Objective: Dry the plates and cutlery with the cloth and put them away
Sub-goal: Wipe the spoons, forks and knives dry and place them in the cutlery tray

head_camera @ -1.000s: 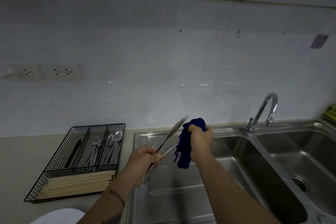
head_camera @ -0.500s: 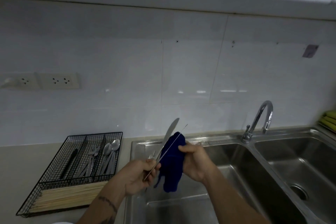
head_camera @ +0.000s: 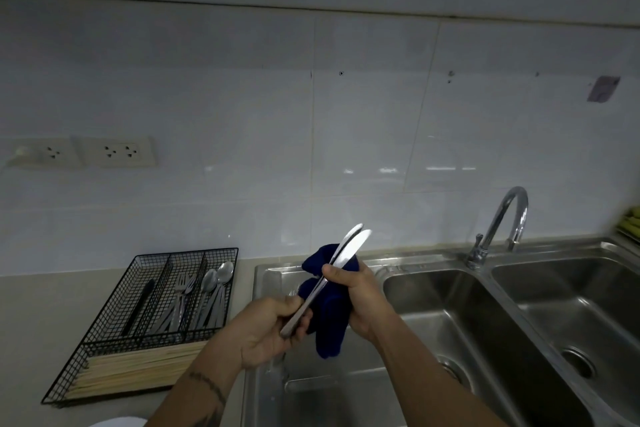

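- Your left hand [head_camera: 268, 331] is curled round the handle ends of two table knives [head_camera: 341, 260], holding them as a pair above the near-left corner of the sink [head_camera: 450, 322].
- The knives run up and to the right out of that fist, blades side by side and just about touching, rounded tips fanning apart a little at the top.
- Your right hand [head_camera: 360, 298] is clamped on a dark blue cloth [head_camera: 329, 319], thumb on the front of the blades about midway up, with the cloth bunched behind them.
- So the cloth sits between the knives and your right palm; its loose end hangs below both hands over the basin.
- The knives look plain stainless steel, shiny, with light catching the blades. Can't tell if they're still wet.
- On the worktop [head_camera: 34, 315] to the left sits a black wire cutlery tray [head_camera: 104, 350], well apart from your hands.
- In its back compartments: something dark and long on the left, forks [head_camera: 181, 291] in the middle, spoons [head_camera: 216, 279] on the right. The long front compartment is full of pale wooden chopsticks [head_camera: 138, 369].
- A white plate [head_camera: 117, 422] edge peeks in at the bottom of the frame, just left of your forearm.
- The sink is a double steel one, with the tap [head_camera: 502, 222] behind the divider between the two basins.
- White tiled wall behind, with wall sockets [head_camera: 114, 151] on the left above the tray.
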The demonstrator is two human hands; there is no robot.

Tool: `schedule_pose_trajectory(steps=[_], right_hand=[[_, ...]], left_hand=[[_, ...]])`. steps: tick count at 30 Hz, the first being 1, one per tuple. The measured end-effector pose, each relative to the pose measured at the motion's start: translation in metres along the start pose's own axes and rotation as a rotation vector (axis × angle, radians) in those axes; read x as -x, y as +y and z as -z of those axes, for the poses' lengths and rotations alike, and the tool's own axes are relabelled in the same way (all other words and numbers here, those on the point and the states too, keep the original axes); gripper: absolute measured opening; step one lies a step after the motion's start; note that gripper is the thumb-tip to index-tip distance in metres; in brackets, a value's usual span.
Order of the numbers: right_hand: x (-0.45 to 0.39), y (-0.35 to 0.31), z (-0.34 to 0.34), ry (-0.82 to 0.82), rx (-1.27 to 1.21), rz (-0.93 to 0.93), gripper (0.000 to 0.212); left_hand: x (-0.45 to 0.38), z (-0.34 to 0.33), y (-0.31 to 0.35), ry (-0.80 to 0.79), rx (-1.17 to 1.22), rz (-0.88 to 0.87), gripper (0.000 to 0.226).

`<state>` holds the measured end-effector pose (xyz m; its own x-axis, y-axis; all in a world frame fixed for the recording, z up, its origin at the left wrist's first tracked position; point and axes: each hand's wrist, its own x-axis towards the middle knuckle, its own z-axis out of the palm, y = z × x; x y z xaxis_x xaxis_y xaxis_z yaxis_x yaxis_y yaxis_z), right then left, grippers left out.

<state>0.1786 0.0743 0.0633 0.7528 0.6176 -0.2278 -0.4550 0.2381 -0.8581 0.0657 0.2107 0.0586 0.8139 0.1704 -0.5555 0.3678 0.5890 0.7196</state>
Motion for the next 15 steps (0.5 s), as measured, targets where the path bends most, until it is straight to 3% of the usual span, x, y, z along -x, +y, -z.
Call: schedule_pose_trajectory(steps=[2, 4, 6, 8, 12, 15], right_hand=[[-0.001, -0.002, 0.002, 0.028, 0.055, 0.017, 0.042], [-0.001, -0.002, 0.004, 0.061, 0.164, 0.05, 0.043], [-0.001, -0.003, 0.006, 0.068, 0.334, 0.089, 0.045], [0.0, -0.004, 0.007, 0.048, 0.479, 0.111, 0.045], [0.006, -0.009, 0.002, -0.033, 0.599, 0.13, 0.041], [0.008, -0.012, 0.003, -0.051, 0.611, 0.14, 0.043]], left_hand=[[0.004, -0.009, 0.006, 0.083, -0.212, -0.015, 0.018], [0.007, -0.019, 0.018, 0.294, -0.58, -0.075, 0.016], [0.006, -0.027, 0.035, 0.442, -0.836, -0.358, 0.012], [0.011, -0.042, 0.05, 0.345, -0.834, -0.569, 0.008], [0.002, -0.069, 0.059, 0.245, -0.914, -0.531, 0.025], [-0.004, -0.075, 0.054, 0.284, -0.853, -0.581, 0.013]])
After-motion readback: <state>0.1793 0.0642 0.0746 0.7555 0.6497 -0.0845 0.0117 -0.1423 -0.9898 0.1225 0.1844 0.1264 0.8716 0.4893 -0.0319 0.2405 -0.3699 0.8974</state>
